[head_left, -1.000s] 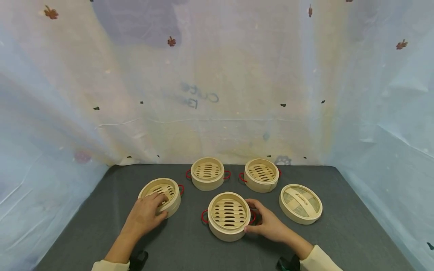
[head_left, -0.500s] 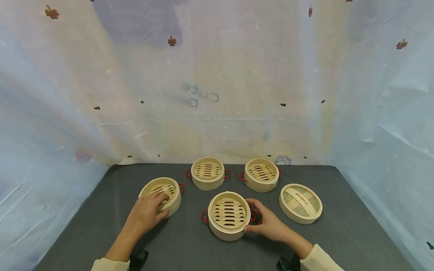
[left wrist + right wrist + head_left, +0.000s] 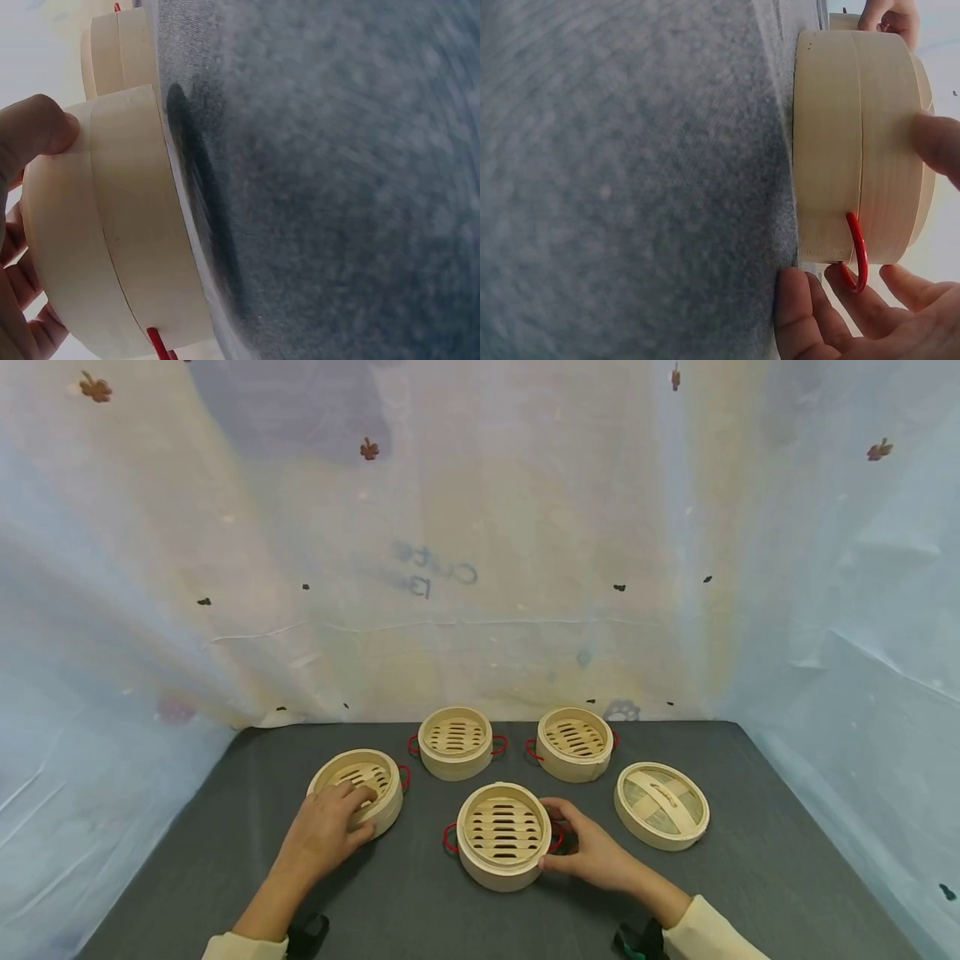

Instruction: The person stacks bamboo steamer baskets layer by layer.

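My left hand (image 3: pixel 324 829) grips a round bamboo steamer basket (image 3: pixel 388 814) at the left, thumb on its outer wall and fingers over the near rim. In the left wrist view the thumb (image 3: pixel 56 131) presses the pale wall (image 3: pixel 142 225). At front centre, a second steamer basket (image 3: pixel 504 831) with a slatted base and red handles sits on the table. My right hand (image 3: pixel 592 852) holds its right side, the thumb (image 3: pixel 939 142) on the wall near the rim and the fingers spread around the red handle (image 3: pixel 861 255).
Two more steamer baskets, one (image 3: pixel 455 743) back centre and one (image 3: pixel 574 745) back right, stand on the dark grey table (image 3: pixel 420 927). A woven bamboo lid (image 3: pixel 662 806) lies at the right. Behind rises a pale printed curtain (image 3: pixel 480 527).
The head view has shifted slightly. Both hands keep their hold on the same two baskets, which stay almost where they were.
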`<state>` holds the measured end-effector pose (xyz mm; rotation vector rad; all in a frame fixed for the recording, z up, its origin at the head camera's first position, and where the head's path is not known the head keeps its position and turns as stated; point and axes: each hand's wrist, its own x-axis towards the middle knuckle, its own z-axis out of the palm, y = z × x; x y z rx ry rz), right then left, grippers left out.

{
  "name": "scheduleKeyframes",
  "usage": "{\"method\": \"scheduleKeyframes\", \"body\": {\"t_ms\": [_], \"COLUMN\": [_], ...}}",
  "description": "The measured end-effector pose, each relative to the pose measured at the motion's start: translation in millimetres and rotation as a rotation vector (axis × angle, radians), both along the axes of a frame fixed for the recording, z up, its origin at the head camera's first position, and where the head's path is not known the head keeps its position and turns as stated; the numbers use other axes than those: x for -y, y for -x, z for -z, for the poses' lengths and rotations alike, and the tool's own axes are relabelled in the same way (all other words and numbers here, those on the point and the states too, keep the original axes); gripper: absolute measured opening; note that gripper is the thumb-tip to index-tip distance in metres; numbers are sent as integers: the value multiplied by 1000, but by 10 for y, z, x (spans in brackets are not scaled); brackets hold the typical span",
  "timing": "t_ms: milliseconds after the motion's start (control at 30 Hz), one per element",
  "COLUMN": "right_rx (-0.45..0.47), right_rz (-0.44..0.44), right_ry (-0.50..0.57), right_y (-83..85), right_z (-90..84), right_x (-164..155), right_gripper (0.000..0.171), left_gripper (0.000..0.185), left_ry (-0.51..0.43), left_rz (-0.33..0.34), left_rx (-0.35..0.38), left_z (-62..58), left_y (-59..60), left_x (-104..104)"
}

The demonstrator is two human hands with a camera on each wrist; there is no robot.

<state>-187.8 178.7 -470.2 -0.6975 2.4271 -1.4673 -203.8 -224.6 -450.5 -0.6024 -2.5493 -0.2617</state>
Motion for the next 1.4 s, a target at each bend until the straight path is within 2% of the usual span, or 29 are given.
{"method": "scheduleKeyframes", "body": {"t_ms": [433,733,933,1200,1400], "right_rx": [-33,-75,-75,-72,-87], "right_rz": [16,26,37,48,48], "right_ry": [-28,-66,-74,-77,-98], "right_y": [0,19,19,17,15], "right_z": [-14,-1,1,-5,16], "right_x": [2,-3,-5,-3,-4], "right_gripper": [78,78,78,78,78], "left_gripper": [30,30,30,30,31], "left_ry": [-35,-60,-64,-56,-73], "left_rz": [35,23,57,66,90], "left_rx": [-126,-125,-153,-164,-180], "left_z": [-39,-102,-158,-190,-227], "left_y": [-6,-56,-49,-40,-71], "left_x": [-17,-74,-110,-128,-185]}}
